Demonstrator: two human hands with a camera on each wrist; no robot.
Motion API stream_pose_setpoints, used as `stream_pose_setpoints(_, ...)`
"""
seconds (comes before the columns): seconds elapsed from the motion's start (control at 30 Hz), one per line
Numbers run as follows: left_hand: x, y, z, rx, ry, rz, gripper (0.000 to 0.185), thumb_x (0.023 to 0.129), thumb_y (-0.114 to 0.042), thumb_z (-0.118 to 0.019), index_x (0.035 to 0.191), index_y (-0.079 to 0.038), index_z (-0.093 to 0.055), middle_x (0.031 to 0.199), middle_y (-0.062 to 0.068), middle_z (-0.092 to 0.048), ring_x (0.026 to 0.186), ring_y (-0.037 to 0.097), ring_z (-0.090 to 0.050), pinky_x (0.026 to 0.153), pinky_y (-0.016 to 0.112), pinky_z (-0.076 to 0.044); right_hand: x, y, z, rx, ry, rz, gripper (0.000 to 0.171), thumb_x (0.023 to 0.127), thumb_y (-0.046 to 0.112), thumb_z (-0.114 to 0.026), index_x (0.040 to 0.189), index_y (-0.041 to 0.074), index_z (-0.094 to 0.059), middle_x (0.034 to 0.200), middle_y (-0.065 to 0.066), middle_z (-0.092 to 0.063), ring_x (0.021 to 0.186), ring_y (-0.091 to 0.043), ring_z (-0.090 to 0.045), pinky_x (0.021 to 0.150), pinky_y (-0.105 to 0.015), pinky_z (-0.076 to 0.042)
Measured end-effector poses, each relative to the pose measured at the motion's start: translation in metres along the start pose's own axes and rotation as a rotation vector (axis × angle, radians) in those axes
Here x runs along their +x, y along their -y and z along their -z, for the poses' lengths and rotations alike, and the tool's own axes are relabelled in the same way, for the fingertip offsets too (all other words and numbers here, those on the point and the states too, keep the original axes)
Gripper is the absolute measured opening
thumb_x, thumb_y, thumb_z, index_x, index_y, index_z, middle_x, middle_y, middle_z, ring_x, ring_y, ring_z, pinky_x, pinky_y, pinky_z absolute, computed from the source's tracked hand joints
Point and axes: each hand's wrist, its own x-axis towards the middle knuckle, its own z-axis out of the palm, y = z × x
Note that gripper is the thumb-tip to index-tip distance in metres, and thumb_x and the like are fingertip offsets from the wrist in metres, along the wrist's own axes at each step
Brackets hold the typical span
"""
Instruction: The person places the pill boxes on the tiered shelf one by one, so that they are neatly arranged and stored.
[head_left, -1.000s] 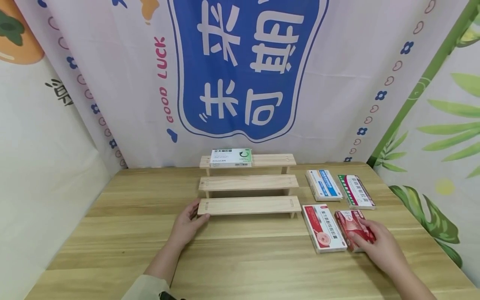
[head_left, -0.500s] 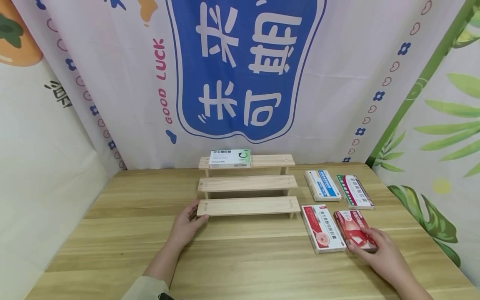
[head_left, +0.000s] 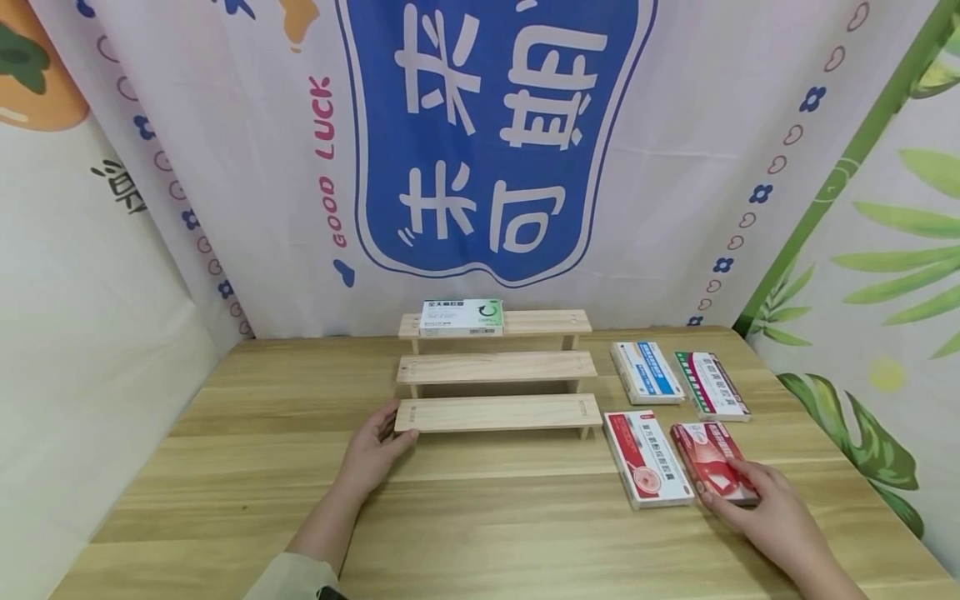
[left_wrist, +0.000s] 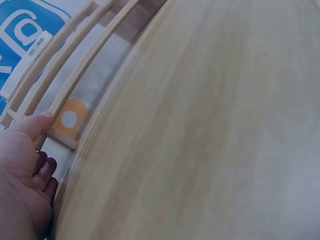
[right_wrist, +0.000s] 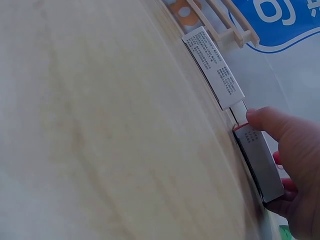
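The right hand (head_left: 776, 517) grips the near end of a dark red medicine box (head_left: 712, 462), which lies flat on the wooden table (head_left: 480, 533) near its right edge, just beside a red-and-white medicine box (head_left: 647, 457). In the right wrist view the thumb (right_wrist: 272, 122) bears on the box's near long edge and the other fingers curl round the far side, so the box is pinched across its width. The box appears to be thin printed card: probably light, fairly stiff along its edges, and liable to dent under a hard squeeze on the broad faces. Its glossy surface may slide on the table. A hold across the two long edges, as seen here, looks the soundest. The left hand (head_left: 372, 454) rests at the left end of the lowest step of a three-tier wooden display riser (head_left: 498, 412), thumb (left_wrist: 35, 125) touching the step end, fingers loosely bent, clamped on nothing. A white-and-green box (head_left: 461, 317) stands on the top step. Two further boxes, blue-striped (head_left: 647, 372) and green-edged (head_left: 711, 384), lie farther back.
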Motion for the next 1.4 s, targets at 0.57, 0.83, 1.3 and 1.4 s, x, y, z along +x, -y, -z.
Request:
stream_pose_setpoints(0.57,0.0,0.001,0.001,-0.002,0.0,0.007,0.074,0.074,-0.039,-0.064,0.133,-0.009,-0.03,0.139,0.008,-0.033,0.127,0.024,-0.032,0.105,0.041,-0.028,0.02,0.036,0.031,0.084,-0.079,0.122,0.086,0.069,0.06,-0.057,0.133,0.008,-0.032,0.131,-0.029,-0.03,0.111,-0.049,-0.032,0.078,-0.067,-0.032)
stream_pose_setpoints(0.83,0.001,0.004,0.0,0.008,-0.005,0.022,0.075,0.073,-0.042,-0.064,0.133,-0.012,-0.03,0.138,0.008,-0.034,0.126,0.025,-0.032,0.105,0.042,-0.029,0.043,0.07,0.041,0.099,-0.067,0.202,0.084,0.07,0.062,-0.055,0.135,0.017,-0.029,0.134,-0.025,-0.029,0.115,-0.046,-0.031,0.08,-0.066,-0.032)
stream_pose_setpoints(1.3,0.0,0.003,-0.001,-0.002,-0.006,-0.005,0.075,0.074,-0.04,-0.064,0.133,-0.009,-0.03,0.137,0.008,-0.035,0.125,0.024,-0.034,0.105,0.042,-0.029,0.088,0.145,0.032,0.141,0.011,0.268,0.086,0.064,0.07,-0.052,0.134,0.025,-0.03,0.138,-0.015,-0.029,0.121,-0.038,-0.031,0.087,-0.06,-0.037)
stream_pose_setpoints(1.4,0.0,0.002,0.0,-0.005,-0.006,-0.006,0.075,0.074,-0.039,-0.064,0.133,-0.008,-0.031,0.138,0.007,-0.034,0.125,0.024,-0.034,0.105,0.042,-0.028,0.098,0.162,0.028,0.178,0.02,0.292,0.085,0.063,0.069,-0.055,0.133,0.025,-0.033,0.138,-0.012,-0.031,0.122,-0.036,-0.031,0.09,-0.057,-0.036)
